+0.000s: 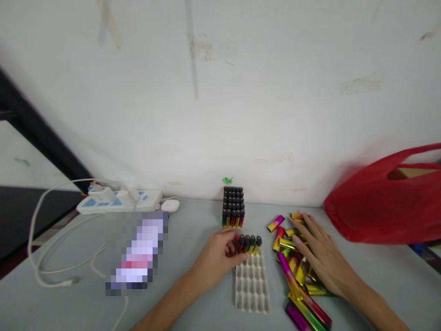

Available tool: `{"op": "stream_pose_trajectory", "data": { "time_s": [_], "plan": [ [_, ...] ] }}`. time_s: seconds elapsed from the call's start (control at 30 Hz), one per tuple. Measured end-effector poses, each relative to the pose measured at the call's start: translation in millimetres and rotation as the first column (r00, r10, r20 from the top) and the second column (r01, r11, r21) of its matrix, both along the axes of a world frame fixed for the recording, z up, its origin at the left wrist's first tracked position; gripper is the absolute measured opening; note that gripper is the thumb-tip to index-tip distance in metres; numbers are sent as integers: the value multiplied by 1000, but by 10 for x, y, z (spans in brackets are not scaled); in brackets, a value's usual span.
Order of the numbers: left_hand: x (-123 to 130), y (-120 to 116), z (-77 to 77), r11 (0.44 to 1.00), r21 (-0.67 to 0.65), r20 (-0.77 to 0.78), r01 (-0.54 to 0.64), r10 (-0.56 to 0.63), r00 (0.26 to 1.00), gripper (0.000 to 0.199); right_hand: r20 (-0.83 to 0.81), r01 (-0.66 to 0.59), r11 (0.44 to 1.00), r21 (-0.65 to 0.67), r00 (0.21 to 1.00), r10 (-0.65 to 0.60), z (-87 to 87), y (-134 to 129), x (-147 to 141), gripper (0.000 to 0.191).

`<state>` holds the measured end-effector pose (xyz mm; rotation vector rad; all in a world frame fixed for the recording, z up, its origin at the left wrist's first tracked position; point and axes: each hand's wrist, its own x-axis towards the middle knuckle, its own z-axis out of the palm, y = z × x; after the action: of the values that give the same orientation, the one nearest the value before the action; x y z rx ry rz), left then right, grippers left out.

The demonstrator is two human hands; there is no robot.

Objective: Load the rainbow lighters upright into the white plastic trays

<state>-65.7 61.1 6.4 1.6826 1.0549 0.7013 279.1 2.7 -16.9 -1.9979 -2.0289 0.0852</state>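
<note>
My left hand [220, 253] is at the far left corner of a pale moulded tray [253, 287] with rows of hollows. Its fingers are curled beside a short row of black-topped tubes [253, 241] standing at the tray's far end, the thumb in front of them. What lies between these fingers is hidden. My right hand [322, 257] rests palm down, fingers stretched out, over a loose pile of shiny metallic tubes [292, 271] in gold, red, purple and green. Behind the tray, a block of similar black-topped tubes [233, 207] stands upright in tight rows.
A red bag [382, 202] stands at the right by the white wall [220, 115]. On the left are a white power strip [120, 201] with plugs, a white cable [37, 257], a small white case [170, 205] and a blurred-out phone-like object [139, 253].
</note>
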Motion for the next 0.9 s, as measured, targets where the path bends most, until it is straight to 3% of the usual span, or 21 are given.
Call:
{"op": "stream_pose_trajectory", "data": {
  "time_s": [0.13, 0.27, 0.4, 0.6, 0.9],
  "plan": [
    [-1, -4, -2, 1000, 4, 1, -5, 5, 1000, 19, -15, -50, 999, -1, 999, 50, 76, -60, -105, 67],
    [-4, -3, -6, 1000, 2, -8, -2, 2, 1000, 17, -23, -133, 991, 15, 991, 133, 306, -248, -214, 65],
    [-7, 0, -17, 1000, -1, -15, 3, -3, 1000, 17, 42, -269, 962, 41, 963, 267, 492, -597, -352, 82],
    [-15, 9, -49, 1000, 4, -6, 10, -10, 1000, 17, 146, -406, 912, 51, 907, 395, 367, -840, -471, 102],
    [-6, 2, -37, 1000, 3, -8, 2, -2, 1000, 17, 185, -459, 886, 62, 878, 441, 248, -670, -444, 91]
  ]
}}
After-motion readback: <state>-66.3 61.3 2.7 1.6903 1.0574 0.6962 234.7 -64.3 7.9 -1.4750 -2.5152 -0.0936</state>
